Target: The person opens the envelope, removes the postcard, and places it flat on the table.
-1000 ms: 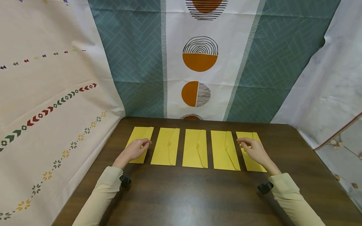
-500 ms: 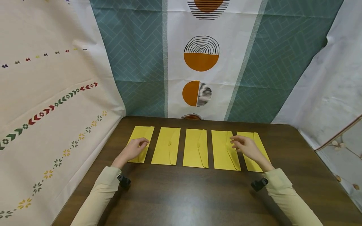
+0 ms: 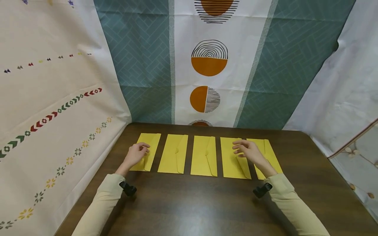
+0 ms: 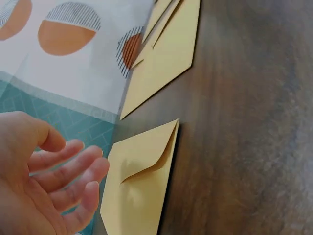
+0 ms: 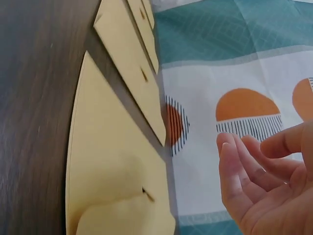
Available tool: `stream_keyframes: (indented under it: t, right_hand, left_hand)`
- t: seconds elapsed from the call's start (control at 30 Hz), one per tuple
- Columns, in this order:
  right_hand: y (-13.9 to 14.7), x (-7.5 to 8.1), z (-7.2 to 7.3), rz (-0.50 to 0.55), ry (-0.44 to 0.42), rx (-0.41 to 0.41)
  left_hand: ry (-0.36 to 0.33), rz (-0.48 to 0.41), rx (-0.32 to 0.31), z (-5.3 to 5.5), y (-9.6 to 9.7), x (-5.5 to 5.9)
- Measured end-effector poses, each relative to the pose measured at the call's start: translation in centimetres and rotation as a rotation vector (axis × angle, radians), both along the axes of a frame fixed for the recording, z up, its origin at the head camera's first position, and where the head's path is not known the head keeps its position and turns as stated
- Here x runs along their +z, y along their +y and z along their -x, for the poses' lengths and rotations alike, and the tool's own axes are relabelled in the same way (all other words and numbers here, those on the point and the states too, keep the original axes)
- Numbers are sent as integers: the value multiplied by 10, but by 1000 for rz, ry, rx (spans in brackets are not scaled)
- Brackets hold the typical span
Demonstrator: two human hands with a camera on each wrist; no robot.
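Note:
Several yellow envelopes lie flat in a row across the table, flap sides up. Over the leftmost envelope hovers my left hand, its fingers loosely bent and holding nothing. In the left wrist view that hand casts a soft shadow on the envelope below. My right hand is above the fourth envelope, with the rightmost envelope partly behind its wrist. Seen from the right wrist, the hand has relaxed, empty fingers, apart from the envelope beneath.
The second envelope and the middle envelope lie between my hands with narrow gaps. The brown wooden table ends at a patterned hanging cloth at the back. White cloths hang on both sides.
My right hand has moved left, from over the rightmost envelope to over the fourth. My left hand has shifted slightly left. The envelopes have stayed in place.

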State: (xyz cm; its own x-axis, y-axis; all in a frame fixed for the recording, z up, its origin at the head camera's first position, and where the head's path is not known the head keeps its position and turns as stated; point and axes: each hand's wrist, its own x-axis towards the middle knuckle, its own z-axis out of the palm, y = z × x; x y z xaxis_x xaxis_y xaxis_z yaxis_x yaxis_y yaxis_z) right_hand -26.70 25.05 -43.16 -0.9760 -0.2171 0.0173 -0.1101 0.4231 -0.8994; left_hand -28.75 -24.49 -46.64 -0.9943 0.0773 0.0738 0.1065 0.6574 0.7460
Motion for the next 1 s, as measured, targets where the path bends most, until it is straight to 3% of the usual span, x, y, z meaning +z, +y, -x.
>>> stream_keyframes:
  t: [0.47, 0.73, 1.0]
  right_hand:
    - [-27, -2, 10, 130, -128, -29]
    - [-37, -2, 13, 178, -211, -11]
    - [-53, 0, 15, 249, -278, 64]
  left_hand:
    - [-47, 98, 240, -3, -11, -2]
    - [-186, 107, 326, -5, -17, -5]
    - [-369, 155, 393, -4, -14, 2]
